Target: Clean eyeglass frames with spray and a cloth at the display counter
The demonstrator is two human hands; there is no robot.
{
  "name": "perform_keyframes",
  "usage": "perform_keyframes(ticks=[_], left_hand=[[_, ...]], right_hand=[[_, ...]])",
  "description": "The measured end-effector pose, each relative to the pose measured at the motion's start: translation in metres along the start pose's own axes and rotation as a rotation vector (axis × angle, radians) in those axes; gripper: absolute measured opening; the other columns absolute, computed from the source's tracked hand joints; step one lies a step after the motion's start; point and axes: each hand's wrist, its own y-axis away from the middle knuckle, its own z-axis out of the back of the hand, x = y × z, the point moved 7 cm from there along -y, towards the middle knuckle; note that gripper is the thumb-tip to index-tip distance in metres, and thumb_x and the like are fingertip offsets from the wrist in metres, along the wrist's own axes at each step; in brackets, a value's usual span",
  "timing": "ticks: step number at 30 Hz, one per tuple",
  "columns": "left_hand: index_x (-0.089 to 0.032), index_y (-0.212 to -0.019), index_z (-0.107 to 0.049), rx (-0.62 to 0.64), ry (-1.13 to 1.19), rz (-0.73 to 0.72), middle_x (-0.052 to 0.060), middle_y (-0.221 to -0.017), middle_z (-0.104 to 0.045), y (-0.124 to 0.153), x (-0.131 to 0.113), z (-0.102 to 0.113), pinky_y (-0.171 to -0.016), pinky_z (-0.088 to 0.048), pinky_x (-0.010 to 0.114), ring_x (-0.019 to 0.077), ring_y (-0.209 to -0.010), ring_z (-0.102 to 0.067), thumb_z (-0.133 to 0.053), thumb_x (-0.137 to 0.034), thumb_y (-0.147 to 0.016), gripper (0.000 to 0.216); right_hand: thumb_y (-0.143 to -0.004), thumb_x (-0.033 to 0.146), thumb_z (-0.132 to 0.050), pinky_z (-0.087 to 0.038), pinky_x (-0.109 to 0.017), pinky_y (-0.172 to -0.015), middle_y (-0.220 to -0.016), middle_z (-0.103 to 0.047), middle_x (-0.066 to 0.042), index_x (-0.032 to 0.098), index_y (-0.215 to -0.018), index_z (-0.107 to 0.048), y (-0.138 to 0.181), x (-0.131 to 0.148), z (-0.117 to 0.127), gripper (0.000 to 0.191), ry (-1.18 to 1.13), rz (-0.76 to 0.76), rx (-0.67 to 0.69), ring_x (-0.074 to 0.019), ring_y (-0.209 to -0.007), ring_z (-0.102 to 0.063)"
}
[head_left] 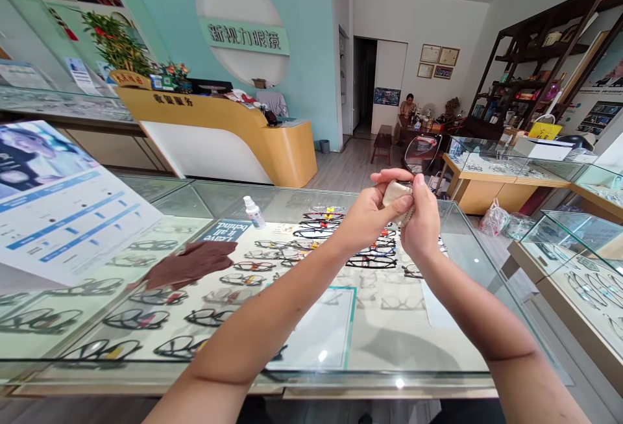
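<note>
Pinching cloth (395, 193), the left hand (372, 205) touches the right hand (422, 219), curled on the glasses (422, 153), which jut beyond both.

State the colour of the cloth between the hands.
The cloth is cream, shown best in the head view.

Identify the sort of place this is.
Probably an optician's shop: rows of eyeglasses lie in a glass display case, and the wall sign includes the Chinese word for "glasses".
</note>
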Motion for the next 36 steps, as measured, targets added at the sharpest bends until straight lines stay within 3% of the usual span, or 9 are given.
perform_keyframes(ticks=[3, 9, 13, 17, 20, 24, 26, 31, 36], left_hand=[[-0.015, -0.092, -0.072, -0.055, -0.004, -0.052, -0.001, -0.076, -0.062, -0.001, 0.002, -0.001, -0.064, -0.043, 0.024, 0.0122, -0.071, -0.054, -0.089, -0.075, -0.074, 0.065], [-0.016, -0.083, -0.068, -0.101, 0.128, -0.083, -0.002, -0.073, -0.062, -0.002, 0.004, -0.002, -0.066, -0.045, 0.024, 0.0117, -0.071, -0.054, -0.089, -0.078, -0.071, 0.066], [-0.016, -0.081, -0.071, -0.08, 0.151, -0.031, -0.001, -0.072, -0.062, -0.004, 0.004, 0.006, -0.066, -0.044, 0.026, 0.0118, -0.068, -0.054, -0.093, -0.071, -0.07, 0.06], [-0.016, -0.082, -0.074, 0.023, 0.127, 0.021, -0.002, -0.071, -0.063, -0.003, -0.004, 0.012, -0.067, -0.045, 0.026, 0.0115, -0.068, -0.056, -0.095, -0.063, -0.074, 0.052], [-0.017, -0.088, -0.076, 0.113, 0.101, 0.032, -0.001, -0.074, -0.065, -0.002, -0.01, 0.013, -0.069, -0.047, 0.026, 0.0119, -0.07, -0.058, -0.095, -0.062, -0.076, 0.05], [-0.019, -0.116, -0.078, 0.181, 0.035, 0.038, 0.0, -0.084, -0.07, 0.0, -0.011, 0.014, -0.07, -0.05, 0.026, 0.0142, -0.076, -0.063, -0.096, -0.056, -0.077, 0.057], [-0.018, -0.119, -0.076, 0.189, 0.015, 0.025, 0.001, -0.086, -0.07, 0.0, -0.008, 0.013, -0.068, -0.049, 0.025, 0.0142, -0.076, -0.063, -0.097, -0.052, -0.076, 0.058], [-0.016, -0.104, -0.074, 0.106, -0.002, -0.069, 0.003, -0.088, -0.072, 0.0, -0.005, 0.008, -0.068, -0.051, 0.025, 0.0149, -0.078, -0.065, -0.099, -0.052, -0.073, 0.053], [-0.016, -0.101, -0.072, -0.07, -0.052, -0.162, 0.003, -0.088, -0.07, 0.002, -0.006, 0.002, -0.066, -0.05, 0.026, 0.0165, -0.079, -0.065, -0.093, -0.069, -0.073, 0.063]], right_hand=[[-0.106, 0.069, -0.048, -0.061, -0.042, -0.101, -0.114, -0.081, -0.01, 0.021, -0.108, -0.078, 0.001, 0.001, -0.001, 0.057, 0.036, 0.052, -0.027, -0.0257, -0.108, -0.076], [-0.108, 0.064, -0.049, -0.059, -0.041, -0.109, -0.126, -0.081, -0.009, 0.022, -0.116, -0.08, 0.001, 0.003, -0.006, 0.053, 0.024, 0.097, 0.041, -0.0251, -0.12, -0.075], [-0.105, 0.068, -0.053, -0.061, -0.044, -0.107, -0.124, -0.081, -0.008, 0.023, -0.112, -0.082, -0.002, 0.004, -0.005, 0.054, -0.01, 0.004, 0.1, -0.0279, -0.126, -0.073], [-0.099, 0.073, -0.061, -0.061, -0.047, -0.11, -0.119, -0.082, -0.008, 0.024, -0.104, -0.084, -0.005, 0.004, -0.003, 0.054, -0.054, -0.104, 0.126, -0.032, -0.136, -0.068], [-0.096, 0.071, -0.065, -0.062, -0.047, -0.109, -0.116, -0.082, -0.009, 0.024, -0.1, -0.084, -0.007, 0.005, -0.001, 0.051, -0.094, -0.155, 0.121, -0.0334, -0.137, -0.068], [-0.093, 0.072, -0.068, -0.063, -0.048, -0.107, -0.112, -0.083, -0.009, 0.024, -0.096, -0.084, -0.009, 0.004, -0.001, 0.051, -0.101, -0.202, 0.125, -0.0338, -0.135, -0.069], [-0.092, 0.073, -0.068, -0.062, -0.049, -0.108, -0.111, -0.083, -0.009, 0.024, -0.094, -0.083, -0.009, 0.005, -0.002, 0.052, -0.115, -0.214, 0.126, -0.0343, -0.134, -0.069], [-0.095, 0.072, -0.064, -0.059, -0.049, -0.113, -0.115, -0.083, -0.008, 0.025, -0.098, -0.083, -0.005, 0.005, -0.004, 0.052, -0.153, -0.17, 0.076, -0.0322, -0.133, -0.07], [-0.106, 0.065, -0.052, -0.054, -0.044, -0.117, -0.128, -0.08, -0.008, 0.025, -0.115, -0.082, 0.005, 0.004, -0.008, 0.052, -0.116, -0.053, 0.05, -0.027, -0.129, -0.071]])
